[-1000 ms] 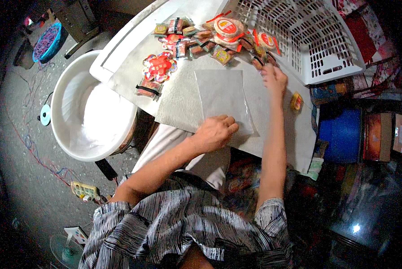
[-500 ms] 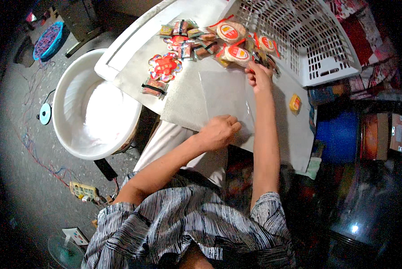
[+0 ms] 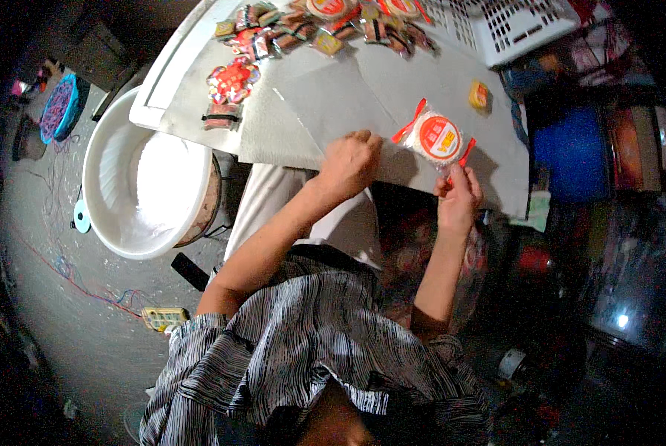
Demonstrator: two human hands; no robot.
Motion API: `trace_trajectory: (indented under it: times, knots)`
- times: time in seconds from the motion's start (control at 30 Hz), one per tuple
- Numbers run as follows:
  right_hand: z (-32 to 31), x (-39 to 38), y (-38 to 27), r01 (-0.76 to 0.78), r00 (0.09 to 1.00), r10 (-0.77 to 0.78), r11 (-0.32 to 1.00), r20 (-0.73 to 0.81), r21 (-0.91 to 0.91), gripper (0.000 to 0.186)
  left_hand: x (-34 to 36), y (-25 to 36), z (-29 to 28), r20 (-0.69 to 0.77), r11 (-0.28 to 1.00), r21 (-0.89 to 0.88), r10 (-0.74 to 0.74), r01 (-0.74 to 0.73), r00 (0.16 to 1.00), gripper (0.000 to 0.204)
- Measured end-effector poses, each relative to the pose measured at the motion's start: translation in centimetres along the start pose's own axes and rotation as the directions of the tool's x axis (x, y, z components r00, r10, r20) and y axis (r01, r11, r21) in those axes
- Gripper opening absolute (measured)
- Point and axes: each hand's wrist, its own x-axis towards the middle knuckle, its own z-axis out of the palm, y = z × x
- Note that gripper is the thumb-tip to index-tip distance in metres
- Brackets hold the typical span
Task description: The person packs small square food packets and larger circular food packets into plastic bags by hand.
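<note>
My right hand (image 3: 459, 197) pinches the lower red end of a round, pale cracker packet (image 3: 438, 137), clear-wrapped with a red-and-white label, above the table's near right side. A flat, clear plastic bag (image 3: 337, 97) lies on the grey table cover. My left hand (image 3: 351, 163) is closed at the bag's near edge, its fingertips partly hidden. Beyond the bag sits a heap of small wrapped snacks (image 3: 296, 30) with another round cracker packet (image 3: 329, 6). A scalloped red packet (image 3: 233, 80) and a brown wrapped snack (image 3: 221, 115) lie to the left. One small yellow packet (image 3: 479, 95) rests on the right.
A white slotted basket (image 3: 522, 33) stands at the far right of the table. Left of the table is a large white tub (image 3: 102, 201). A power strip (image 3: 163, 318) with wires lies on the floor. Blue bin (image 3: 582, 152) at right.
My right hand has come back from the heap toward me, bringing a round cracker packet. My left hand stays at the bag's near edge. The view has shifted, so the table appears higher.
</note>
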Motion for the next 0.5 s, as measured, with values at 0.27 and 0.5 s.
trace_trajectory:
  times: [0.27, 0.5]
  knots:
    - [0.3, -7.8, 3.4, 0.220, 0.915, -0.245, 0.969, -0.321, -0.114, 0.015, 1.1, 2.2, 1.4, -0.096, 0.992, -0.087, -0.103, 0.094, 0.990, 0.012]
    - [1.5, -8.2, 4.2, 0.260, 0.878, -0.327, 0.939, -0.350, -0.225, 0.018, 1.4, 3.4, 2.1, -0.083, 0.988, -0.098, -0.127, 0.119, 0.988, 0.011]
